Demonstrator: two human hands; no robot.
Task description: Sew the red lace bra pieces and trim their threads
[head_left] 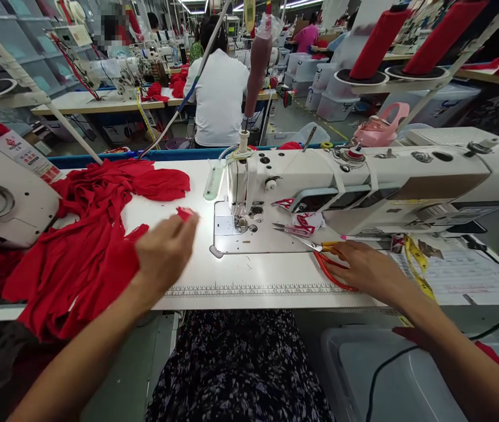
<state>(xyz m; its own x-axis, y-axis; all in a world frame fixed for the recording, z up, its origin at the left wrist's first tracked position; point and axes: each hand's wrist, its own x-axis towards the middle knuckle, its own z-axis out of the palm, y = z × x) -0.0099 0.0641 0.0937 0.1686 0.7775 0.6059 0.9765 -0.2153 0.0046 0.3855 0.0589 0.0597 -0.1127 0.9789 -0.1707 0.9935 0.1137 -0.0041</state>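
My left hand [165, 252] is closed over the white table, left of the needle plate, with a small red piece of fabric [184, 213] showing at its fingertips. Beside and beneath that wrist lies a heap of red fabric [95, 234]. On the right, my right hand [357, 264] has its fingers around the handles of orange-handled scissors [306, 241], whose blades point left over the machine bed. A second, small pair of scissors [291, 229] lies just behind them. The white sewing machine [302, 176] stands behind both hands, its needle area [239, 220] between them.
A ruler strip [249, 290] runs along the table's front edge. Yellow measuring tape [416, 258] and papers [464, 278] lie at the right. Another machine [7, 199] stands at the left. Below right is a plastic bin [407, 375]. A person in white [220, 88] sits ahead.
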